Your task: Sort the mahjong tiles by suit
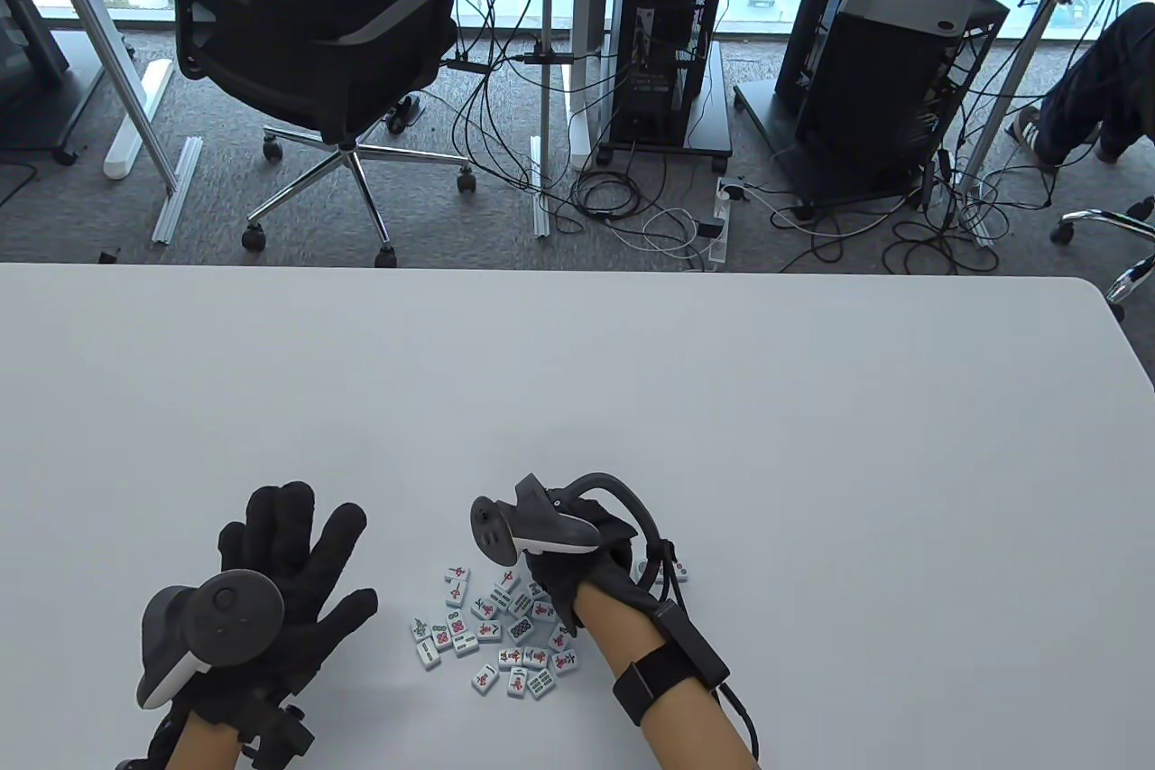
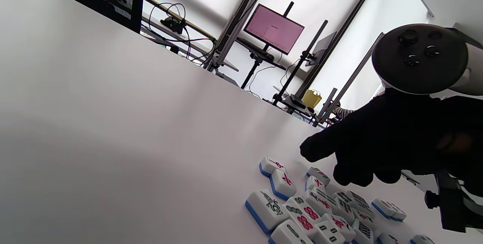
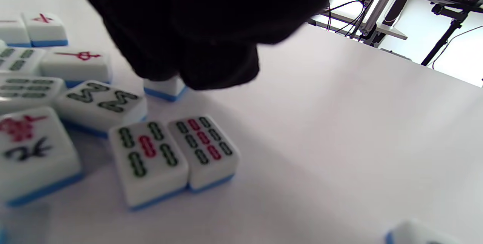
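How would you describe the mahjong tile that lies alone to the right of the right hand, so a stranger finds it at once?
Start at the white table and find the cluster of tiles near its front edge. The right hand lies over the cluster's right side. Just beyond that hand's cable sits the lone tile, apart from all the others.

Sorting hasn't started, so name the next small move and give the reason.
Probably the right hand should pinch one tile and carry it out onto the bare table. It hovers over the unsorted tile pile, fingers curled down onto it, while the left hand lies flat beside the pile.
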Available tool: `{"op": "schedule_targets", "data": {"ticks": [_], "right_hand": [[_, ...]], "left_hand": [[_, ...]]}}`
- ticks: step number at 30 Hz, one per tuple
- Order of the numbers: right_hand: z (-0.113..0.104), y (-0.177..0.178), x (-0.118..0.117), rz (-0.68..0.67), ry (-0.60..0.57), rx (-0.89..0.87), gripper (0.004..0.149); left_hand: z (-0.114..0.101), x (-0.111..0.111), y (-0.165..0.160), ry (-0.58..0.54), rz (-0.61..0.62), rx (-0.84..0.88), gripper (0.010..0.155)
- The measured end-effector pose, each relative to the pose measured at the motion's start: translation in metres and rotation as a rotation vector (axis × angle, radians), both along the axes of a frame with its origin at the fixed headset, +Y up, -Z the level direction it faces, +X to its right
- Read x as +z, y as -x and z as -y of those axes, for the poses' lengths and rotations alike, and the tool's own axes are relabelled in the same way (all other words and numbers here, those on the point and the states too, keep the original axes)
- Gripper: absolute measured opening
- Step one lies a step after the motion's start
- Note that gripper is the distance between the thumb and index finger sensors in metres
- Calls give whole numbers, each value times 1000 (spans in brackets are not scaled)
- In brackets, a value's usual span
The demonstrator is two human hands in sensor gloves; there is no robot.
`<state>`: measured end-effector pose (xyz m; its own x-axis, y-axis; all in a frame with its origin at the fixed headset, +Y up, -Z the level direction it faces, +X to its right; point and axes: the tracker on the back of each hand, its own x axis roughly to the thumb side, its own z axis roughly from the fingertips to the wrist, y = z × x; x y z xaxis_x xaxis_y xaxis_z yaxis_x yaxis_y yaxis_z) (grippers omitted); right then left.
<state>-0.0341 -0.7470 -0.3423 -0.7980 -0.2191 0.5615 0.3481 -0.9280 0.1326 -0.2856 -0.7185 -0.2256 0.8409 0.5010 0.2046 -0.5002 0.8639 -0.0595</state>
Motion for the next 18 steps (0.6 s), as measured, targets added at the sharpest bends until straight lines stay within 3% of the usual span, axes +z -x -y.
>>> {"op": "schedule_targets", "data": {"ticks": [9,14,18], "right_hand": [[12,5,-2,-35,-19,-41,54],[-13,-17,8,-93,-135,-140,57],[-35,-48,24,-74,-160,-170,57]], "left_hand": [[0,1,-1,-2,5,-3,81],[-1,1,0,-6,2,7,81],[-1,1,0,-6,1,7,81]]}}
